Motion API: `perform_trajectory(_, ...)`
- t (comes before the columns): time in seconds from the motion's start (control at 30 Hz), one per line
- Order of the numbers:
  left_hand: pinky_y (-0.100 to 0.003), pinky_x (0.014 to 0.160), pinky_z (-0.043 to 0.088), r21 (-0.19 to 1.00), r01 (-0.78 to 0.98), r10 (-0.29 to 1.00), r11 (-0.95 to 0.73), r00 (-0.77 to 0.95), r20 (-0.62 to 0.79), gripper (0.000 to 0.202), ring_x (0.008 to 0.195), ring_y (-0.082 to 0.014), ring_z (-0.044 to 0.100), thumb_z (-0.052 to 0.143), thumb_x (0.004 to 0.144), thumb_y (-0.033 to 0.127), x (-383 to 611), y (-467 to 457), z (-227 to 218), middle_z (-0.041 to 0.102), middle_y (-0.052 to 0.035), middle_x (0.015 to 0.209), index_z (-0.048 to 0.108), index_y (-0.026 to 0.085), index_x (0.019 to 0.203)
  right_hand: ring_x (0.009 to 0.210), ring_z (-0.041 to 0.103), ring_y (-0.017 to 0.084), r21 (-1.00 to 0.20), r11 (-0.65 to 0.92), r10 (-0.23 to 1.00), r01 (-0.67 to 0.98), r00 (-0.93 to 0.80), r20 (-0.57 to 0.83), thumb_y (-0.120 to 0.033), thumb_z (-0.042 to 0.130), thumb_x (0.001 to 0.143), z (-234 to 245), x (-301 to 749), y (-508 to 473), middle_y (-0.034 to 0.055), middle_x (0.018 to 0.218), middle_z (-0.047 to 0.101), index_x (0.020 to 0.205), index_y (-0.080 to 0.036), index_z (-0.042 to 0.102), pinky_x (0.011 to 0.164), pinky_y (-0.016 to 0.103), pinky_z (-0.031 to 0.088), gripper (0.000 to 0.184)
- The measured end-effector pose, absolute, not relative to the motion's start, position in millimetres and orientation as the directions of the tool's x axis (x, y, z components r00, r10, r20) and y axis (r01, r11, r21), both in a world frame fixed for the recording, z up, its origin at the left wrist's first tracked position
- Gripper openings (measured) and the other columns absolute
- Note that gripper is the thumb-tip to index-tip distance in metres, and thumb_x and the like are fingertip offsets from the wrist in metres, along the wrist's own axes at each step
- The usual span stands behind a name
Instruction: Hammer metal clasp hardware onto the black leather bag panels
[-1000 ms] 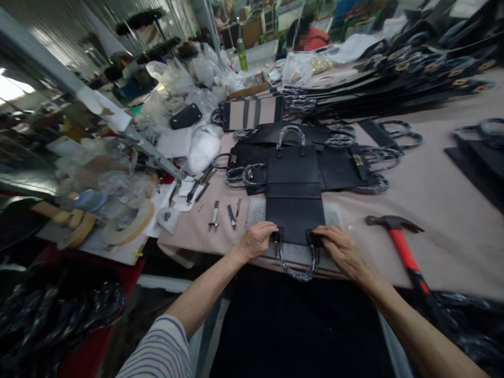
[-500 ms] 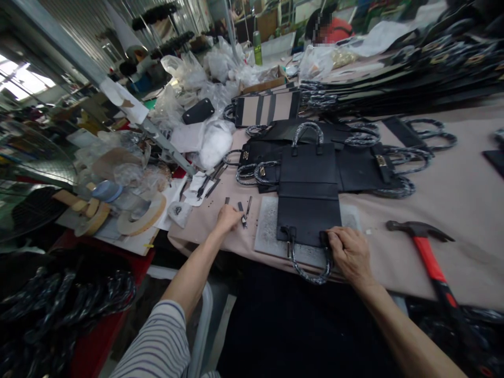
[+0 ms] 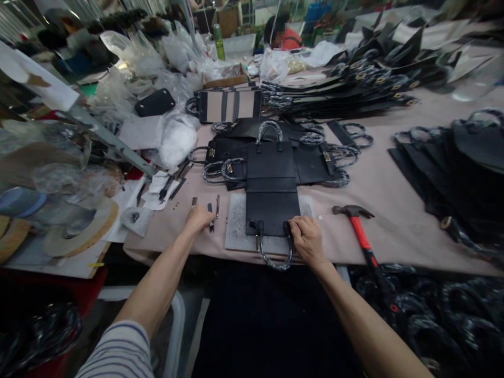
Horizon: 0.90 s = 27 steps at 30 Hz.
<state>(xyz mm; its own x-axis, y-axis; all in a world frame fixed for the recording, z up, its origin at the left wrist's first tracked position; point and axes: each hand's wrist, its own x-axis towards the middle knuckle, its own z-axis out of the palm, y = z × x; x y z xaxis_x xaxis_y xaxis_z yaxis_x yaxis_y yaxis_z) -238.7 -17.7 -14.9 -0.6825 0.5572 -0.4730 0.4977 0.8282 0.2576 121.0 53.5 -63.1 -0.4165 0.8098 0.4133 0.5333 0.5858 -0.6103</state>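
Observation:
A black handbag panel (image 3: 272,206) with a plastic-wrapped handle (image 3: 275,262) at its near end lies on a grey slab (image 3: 235,220). My right hand (image 3: 307,240) is closed at the panel's near right corner, its fingertips pinching the handle's tab. My left hand (image 3: 199,218) rests on the cloth left of the slab, with fingers curled down among small metal tools. One short dark tool (image 3: 211,216) lies against its fingertips, and a thin rod-like tool (image 3: 218,206) lies just beyond. Whatever the left fingers hold is hidden.
A claw hammer (image 3: 360,231) with a red and black grip lies to the right. More black bag pieces (image 3: 315,167) lie behind the panel, with a stack (image 3: 444,168) at far right. Rolls of tape (image 3: 84,231) and plastic bags (image 3: 177,142) are on the left. A person (image 3: 291,39) is beyond the table.
My view has turned to the right, so everything sits further left and the right-hand bag stack shows more. Both hands stay at nearly the same spots beside the tools and panel.

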Motion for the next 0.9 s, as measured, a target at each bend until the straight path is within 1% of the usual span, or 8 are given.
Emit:
perform_trajectory(0.1, -0.034, 0.065, 0.057, 0.148, 0.569, 0.564, 0.809, -0.678, -0.472, 0.019, 0.064, -0.0299, 0.073, 0.08, 0.065, 0.03, -234.5, -17.2, -12.0, 0.064, -0.0087, 0.048, 0.068, 0.018, 0.06, 0.09, 0.06, 0.024, -0.61, 0.581, 0.813, 0.539, -0.412, 0.41, -0.03, 0.046, 0.101, -62.6, 121.2, 53.1, 0.0054, 0.095, 0.071, 0.09, -0.023, 0.067, 0.084, 0.045, 0.048, 0.026)
perform_trajectory(0.2, -0.034, 0.06, 0.057, 0.155, 0.497, 0.498, 0.854, -0.69, -0.525, 0.017, 0.058, -0.0295, 0.071, 0.08, 0.062, 0.02, -234.1, -16.1, -11.0, 0.06, -0.008, 0.043, 0.065, 0.016, 0.055, 0.091, 0.06, 0.024, -0.617, 0.576, 0.816, 0.536, -0.41, 0.406, -0.031, 0.046, 0.102, -62.0, 121.0, 52.9, 0.0054, 0.097, 0.071, 0.09, -0.023, 0.068, 0.085, 0.045, 0.048, 0.025)
perform_trajectory(0.33, -0.031, 0.049, 0.053, 0.374, 0.274, 0.452, 0.886, -0.694, -0.561, 0.019, 0.049, -0.0264, 0.066, 0.079, 0.06, 0.01, -235.3, -21.8, -7.8, 0.057, -0.0063, 0.04, 0.061, 0.014, 0.054, 0.092, 0.059, 0.023, -0.632, 0.565, 0.824, 0.531, -0.404, 0.397, -0.031, 0.046, 0.102, -61.1, 120.5, 52.4, 0.0052, 0.097, 0.071, 0.089, -0.023, 0.068, 0.088, 0.046, 0.048, 0.027)
perform_trajectory(0.47, -0.024, 0.053, 0.056, 0.546, 0.175, 0.528, 0.819, -0.602, -0.599, 0.015, 0.053, -0.0158, 0.066, 0.075, 0.076, 0.019, -231.3, -38.4, 0.9, 0.068, -0.0045, 0.058, 0.063, 0.014, 0.07, 0.094, 0.06, 0.023, -0.65, 0.552, 0.832, 0.522, -0.4, 0.384, -0.031, 0.046, 0.102, -60.0, 120.4, 52.4, 0.0052, 0.098, 0.071, 0.089, -0.023, 0.069, 0.09, 0.046, 0.047, 0.027)
perform_trajectory(0.53, -0.019, 0.052, 0.055, 0.657, 0.07, 0.585, 0.75, -0.535, -0.61, 0.016, 0.055, -0.0122, 0.066, 0.076, 0.078, 0.023, -225.8, -46.9, 3.6, 0.071, -0.0043, 0.067, 0.063, 0.013, 0.076, 0.094, 0.059, 0.023, -0.659, 0.548, 0.834, 0.516, -0.402, 0.378, -0.031, 0.046, 0.102, -59.9, 120.6, 53.1, 0.0052, 0.099, 0.071, 0.089, -0.023, 0.069, 0.09, 0.045, 0.047, 0.028)
perform_trajectory(0.63, -0.017, 0.048, 0.053, 0.813, -0.177, 0.704, 0.555, -0.421, -0.572, 0.027, 0.058, -0.0117, 0.067, 0.084, 0.071, 0.025, -209.4, -53.2, 2.3, 0.074, -0.0057, 0.075, 0.064, 0.011, 0.081, 0.093, 0.059, 0.022, -0.667, 0.541, 0.837, 0.512, -0.404, 0.369, -0.031, 0.046, 0.102, -60.7, 121.1, 54.4, 0.0052, 0.099, 0.071, 0.09, -0.022, 0.069, 0.089, 0.043, 0.046, 0.027)
perform_trajectory(0.77, -0.025, 0.06, 0.062, 0.883, -0.363, 0.815, 0.296, -0.386, -0.432, 0.047, 0.067, -0.0154, 0.073, 0.094, 0.06, 0.031, -171.1, -43.9, -4.1, 0.076, -0.0046, 0.082, 0.062, 0.013, 0.088, 0.093, 0.059, 0.022, -0.663, 0.553, 0.831, 0.505, -0.392, 0.395, -0.03, 0.048, 0.102, -62.5, 121.6, 54.4, 0.0053, 0.098, 0.071, 0.091, -0.023, 0.07, 0.088, 0.043, 0.045, 0.025)
perform_trajectory(0.9, -0.028, 0.07, 0.063, 0.899, -0.422, 0.888, 0.12, -0.359, -0.287, 0.061, 0.074, -0.0179, 0.076, 0.095, 0.062, 0.031, -129.7, -22.3, -12.4, 0.076, -0.0005, 0.083, 0.061, 0.018, 0.111, 0.092, 0.059, 0.023, -0.659, 0.56, 0.827, 0.502, -0.387, 0.408, -0.029, 0.05, 0.102, -63.2, 121.9, 53.4, 0.0042, 0.097, 0.072, 0.091, -0.023, 0.068, 0.086, 0.043, 0.045, 0.022)
